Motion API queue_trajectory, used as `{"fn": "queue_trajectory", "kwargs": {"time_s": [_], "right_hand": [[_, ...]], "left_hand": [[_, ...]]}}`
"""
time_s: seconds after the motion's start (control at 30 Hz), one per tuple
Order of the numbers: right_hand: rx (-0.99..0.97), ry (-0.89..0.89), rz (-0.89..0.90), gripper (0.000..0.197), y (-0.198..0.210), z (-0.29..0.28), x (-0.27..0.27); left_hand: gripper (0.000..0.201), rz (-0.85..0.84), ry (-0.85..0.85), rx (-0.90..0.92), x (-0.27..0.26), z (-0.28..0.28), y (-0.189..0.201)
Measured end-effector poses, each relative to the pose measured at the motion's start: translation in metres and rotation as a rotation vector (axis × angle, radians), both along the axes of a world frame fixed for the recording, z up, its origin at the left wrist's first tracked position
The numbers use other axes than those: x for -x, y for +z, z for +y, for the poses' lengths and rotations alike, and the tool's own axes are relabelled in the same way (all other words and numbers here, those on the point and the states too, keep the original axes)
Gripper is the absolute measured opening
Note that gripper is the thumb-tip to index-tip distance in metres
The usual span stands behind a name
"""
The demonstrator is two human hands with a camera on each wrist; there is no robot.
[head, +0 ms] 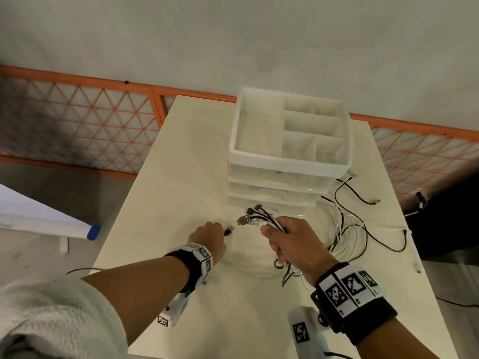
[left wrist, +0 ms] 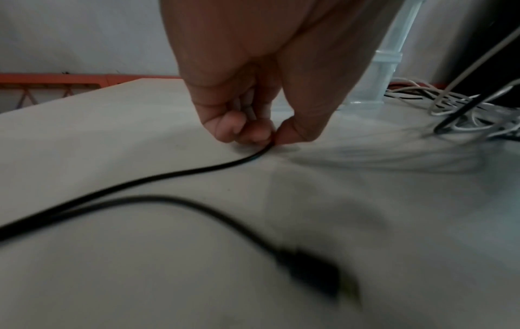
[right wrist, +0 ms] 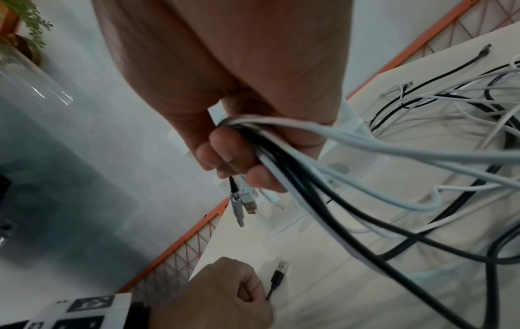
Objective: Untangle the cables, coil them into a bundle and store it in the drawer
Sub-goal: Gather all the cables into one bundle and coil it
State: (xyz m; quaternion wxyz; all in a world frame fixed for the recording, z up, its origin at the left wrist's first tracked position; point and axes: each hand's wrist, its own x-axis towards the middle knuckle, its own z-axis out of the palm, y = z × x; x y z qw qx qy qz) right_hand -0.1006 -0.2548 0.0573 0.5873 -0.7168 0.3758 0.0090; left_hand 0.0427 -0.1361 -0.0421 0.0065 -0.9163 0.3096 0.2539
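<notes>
My right hand [head: 287,239] grips a bunch of black and white cables [right wrist: 284,155] just behind their plugs [head: 250,216], which stick out toward the drawer unit. The rest of these cables trails in a tangle [head: 355,229] over the table's right side. My left hand [head: 211,235] sits low on the table and pinches a single black cable [left wrist: 157,178] close to its USB plug [right wrist: 280,270]. That cable runs back along the tabletop toward my left arm. A white plastic drawer unit [head: 274,187] with a divided top tray [head: 285,156] stands behind both hands, its drawers closed.
The cream table [head: 181,156] has bare surface on its left half. An orange lattice fence [head: 90,120] runs behind it. Loose cable ends [head: 373,202] lie at the right, near the table edge. A blurred black plug [left wrist: 312,271] lies close to the left wrist camera.
</notes>
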Motion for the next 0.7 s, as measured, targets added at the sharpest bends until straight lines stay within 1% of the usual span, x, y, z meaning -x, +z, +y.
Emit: {"fn": "queue_trajectory", "kwargs": {"time_s": [0.1,0.13,0.2,0.23,0.27,0.3,0.33,0.37,0.4,0.43,0.5,0.57,0.6,0.7], "right_hand": [[-0.001,0.024,0.009,0.027,0.000,0.003,-0.002],[-0.004,0.032,0.006,0.026,0.000,0.003,-0.003],[-0.019,0.031,-0.011,0.023,0.002,0.003,-0.003],[-0.042,0.021,-0.025,0.021,0.002,0.003,-0.003],[-0.069,0.008,-0.042,0.018,0.003,0.003,-0.003],[-0.091,-0.003,-0.064,0.016,0.004,0.002,-0.004],[-0.100,-0.008,-0.085,0.016,0.005,0.003,-0.005],[-0.102,-0.007,-0.110,0.017,0.007,0.004,-0.007],[-0.103,0.000,-0.140,0.020,0.010,0.005,-0.008],[-0.109,0.014,-0.171,0.023,0.014,0.007,-0.010],[-0.110,0.052,-0.219,0.027,0.022,0.009,-0.011],[-0.077,0.064,-0.233,0.027,0.029,0.009,-0.008],[-0.057,0.072,-0.235,0.028,0.031,0.007,-0.005],[-0.021,0.125,-0.245,0.028,0.038,0.001,0.002]], "left_hand": [[0.031,0.054,0.050,-0.001,0.005,0.005,0.011],[0.032,0.097,0.088,0.030,0.005,0.005,0.016],[0.030,0.196,0.190,0.164,0.003,0.006,0.034],[0.029,0.265,0.268,0.285,0.001,0.005,0.046],[0.027,0.370,0.367,0.444,-0.001,0.005,0.058],[0.029,0.522,0.465,0.610,-0.002,0.004,0.070],[0.037,0.698,0.545,0.767,0.000,0.004,0.082],[0.046,0.855,0.594,0.903,0.003,0.004,0.096],[0.053,0.956,0.606,0.997,0.008,0.003,0.107],[0.056,1.016,0.599,1.061,0.013,0.002,0.116],[0.056,1.074,0.628,1.157,0.022,0.002,0.125],[0.050,1.124,0.724,1.202,0.025,0.004,0.128],[0.048,1.120,0.755,1.194,0.025,0.006,0.129],[0.043,1.037,0.806,1.117,0.023,0.011,0.130]]}}
